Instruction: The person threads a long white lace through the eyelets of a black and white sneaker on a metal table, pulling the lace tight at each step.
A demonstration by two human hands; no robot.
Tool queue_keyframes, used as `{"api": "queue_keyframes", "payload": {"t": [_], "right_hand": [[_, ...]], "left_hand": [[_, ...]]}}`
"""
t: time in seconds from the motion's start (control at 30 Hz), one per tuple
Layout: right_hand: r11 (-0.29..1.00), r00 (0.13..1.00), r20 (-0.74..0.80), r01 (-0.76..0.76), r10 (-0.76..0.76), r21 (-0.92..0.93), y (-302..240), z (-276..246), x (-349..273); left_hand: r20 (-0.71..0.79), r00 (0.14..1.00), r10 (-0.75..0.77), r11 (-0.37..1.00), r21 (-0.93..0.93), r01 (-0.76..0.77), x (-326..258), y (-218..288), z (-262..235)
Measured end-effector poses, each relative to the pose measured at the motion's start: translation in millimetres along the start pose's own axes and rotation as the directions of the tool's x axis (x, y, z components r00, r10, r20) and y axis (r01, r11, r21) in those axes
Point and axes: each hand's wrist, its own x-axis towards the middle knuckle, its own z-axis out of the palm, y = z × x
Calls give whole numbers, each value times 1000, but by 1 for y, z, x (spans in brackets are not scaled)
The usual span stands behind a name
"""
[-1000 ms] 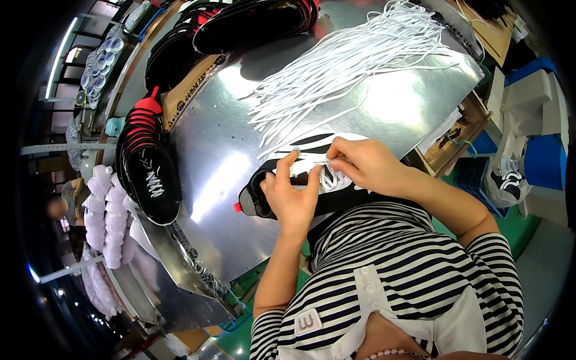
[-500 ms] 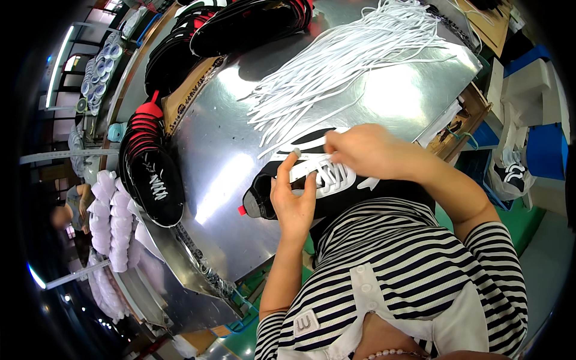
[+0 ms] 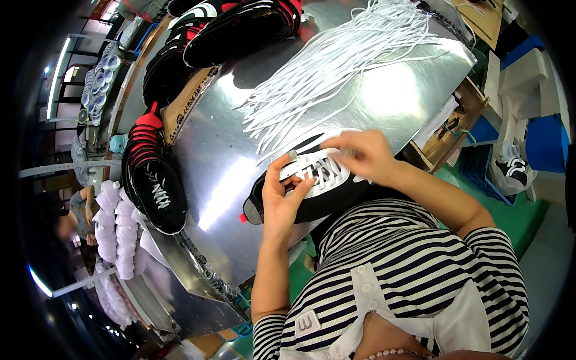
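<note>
A black shoe upper [image 3: 336, 195] with white crisscross lacing [image 3: 324, 171] lies on its side at the near edge of the metal table, a red tab at its left end. My left hand [image 3: 281, 195] grips it by the eyelet edge, thumb and forefinger around the lacing's left end and other fingers curled into the opening. Over the right part of the lacing is my right hand [image 3: 369, 157], its fingers blurred by motion. A strand of white lace shows just behind those fingers; whether they hold it I cannot make out.
Beyond the shoe, a bundle of loose white laces [image 3: 336, 66] spreads over the metal table [image 3: 225, 138]. Stacked black-and-red uppers [image 3: 155, 174] line the left edge, with more piled at the far left [image 3: 240, 36]. A wooden drawer [image 3: 459, 120] juts out at right.
My right hand has shifted a little right and down from the lace it was pinching, and its fingers have spread. My left fingers have closed further in around the lacing.
</note>
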Motion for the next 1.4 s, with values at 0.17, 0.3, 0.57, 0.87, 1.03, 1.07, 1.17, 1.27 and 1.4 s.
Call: {"api": "queue_keyframes", "payload": {"t": [0.17, 0.3, 0.57, 0.87, 1.03, 1.07, 1.17, 1.27, 1.4], "right_hand": [[867, 924, 192, 379, -332, -325, -5, 16, -2], [930, 960, 55, 281, -276, -237, 0, 21, 0], [948, 930, 202, 316, -306, -21, -25, 31, -21], [698, 736, 347, -670, 582, 252, -24, -23, -37], [835, 803, 290, -550, 521, 23, -15, 29, -34], [824, 801, 281, -564, 529, 55, -17, 34, -33], [795, 817, 242, -571, 524, 206, -18, 43, -33], [799, 877, 168, -480, 451, 363, -25, 41, -20], [795, 866, 169, -499, 470, 345, -27, 48, -12]], "left_hand": [[61, 996, -69, 997, 35, 67, 1, 4, 6], [46, 999, -25, 1000, 4, 25, 3, 7, 8], [-41, 994, 99, 973, 214, -88, 30, -8, -1], [25, 916, 400, 605, 744, -284, -34, 3, -10], [-20, 906, 424, 625, 731, -276, -40, -7, -3], [-28, 908, 417, 634, 725, -268, -39, -6, -4], [-56, 921, 386, 666, 708, -236, -39, -5, -8], [-55, 965, 258, 781, 599, -175, -35, -4, -14], [-6, 971, 239, 738, 651, -177, -35, 5, -10]]}}
